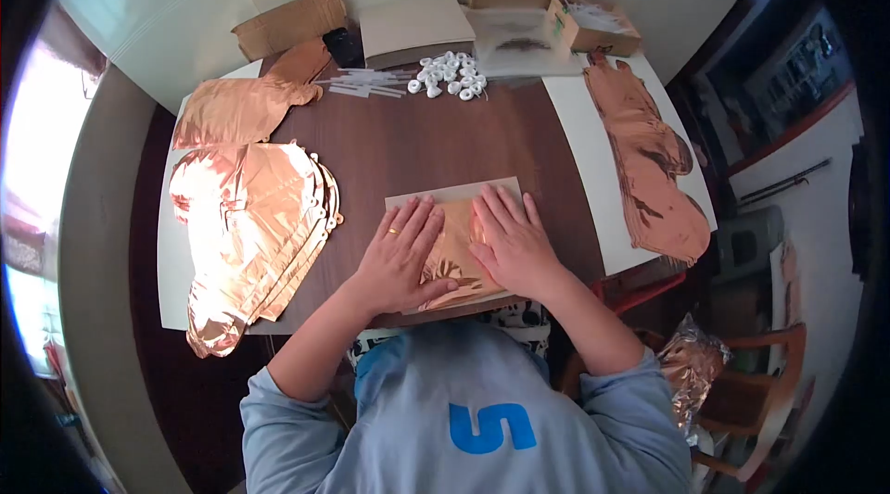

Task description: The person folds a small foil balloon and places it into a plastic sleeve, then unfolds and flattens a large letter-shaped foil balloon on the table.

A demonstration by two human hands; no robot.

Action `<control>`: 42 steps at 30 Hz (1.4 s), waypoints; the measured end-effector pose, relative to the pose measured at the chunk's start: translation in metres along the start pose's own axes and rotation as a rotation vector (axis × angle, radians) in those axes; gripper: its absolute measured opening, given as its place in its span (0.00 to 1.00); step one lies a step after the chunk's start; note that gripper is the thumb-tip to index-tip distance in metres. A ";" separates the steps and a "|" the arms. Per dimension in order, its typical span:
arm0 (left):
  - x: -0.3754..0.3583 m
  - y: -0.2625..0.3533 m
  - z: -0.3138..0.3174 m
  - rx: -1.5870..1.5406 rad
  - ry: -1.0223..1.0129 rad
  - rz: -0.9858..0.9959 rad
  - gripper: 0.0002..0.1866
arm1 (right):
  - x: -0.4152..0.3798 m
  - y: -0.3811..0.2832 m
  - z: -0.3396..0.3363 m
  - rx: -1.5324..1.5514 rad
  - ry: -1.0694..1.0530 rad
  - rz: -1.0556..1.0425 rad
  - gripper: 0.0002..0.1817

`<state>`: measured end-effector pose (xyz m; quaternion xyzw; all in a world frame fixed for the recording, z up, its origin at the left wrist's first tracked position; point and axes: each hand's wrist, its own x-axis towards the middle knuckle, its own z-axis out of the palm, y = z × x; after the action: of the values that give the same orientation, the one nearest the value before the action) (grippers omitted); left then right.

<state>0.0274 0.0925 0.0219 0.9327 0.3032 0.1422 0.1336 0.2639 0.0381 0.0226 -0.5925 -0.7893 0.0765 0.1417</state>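
Observation:
My left hand [399, 253] lies flat, fingers stretched, on the left part of a folded rose-gold foil piece [452, 239]. A ring shows on one finger. My right hand [514, 248] rests palm down along the right side of the same foil, its fingers also stretched out. Beneath the foil is a grey card sheet [451, 190], whose far strip and corners stick out past it. Both hands press from above and grip nothing. The palms hide parts of the foil's sides.
Flat rose-gold foil balloons lie in a stack [250, 207] on the left and another stack [649, 151] on the right. Farther back are small white ribbon rolls [451, 72], white straws [366, 82], a grey card stack [417, 23] and a cardboard box [593, 31]. A wooden chair [742, 392] stands at right.

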 end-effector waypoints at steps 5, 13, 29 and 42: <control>0.007 -0.008 0.002 0.040 -0.004 0.106 0.52 | -0.009 -0.004 -0.001 -0.014 -0.037 0.094 0.39; 0.005 -0.012 -0.001 0.097 -0.024 0.096 0.53 | -0.006 -0.002 0.003 -0.049 -0.072 0.081 0.40; -0.005 0.007 -0.006 0.013 -0.073 -0.025 0.52 | -0.071 -0.014 -0.066 0.322 -0.248 0.447 0.14; 0.012 0.015 -0.028 -0.389 0.131 -0.196 0.27 | -0.154 -0.053 0.051 1.499 -0.014 0.984 0.15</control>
<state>0.0350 0.0923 0.0552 0.8443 0.3673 0.2445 0.3042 0.2394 -0.1224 -0.0313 -0.6153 -0.1899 0.6274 0.4379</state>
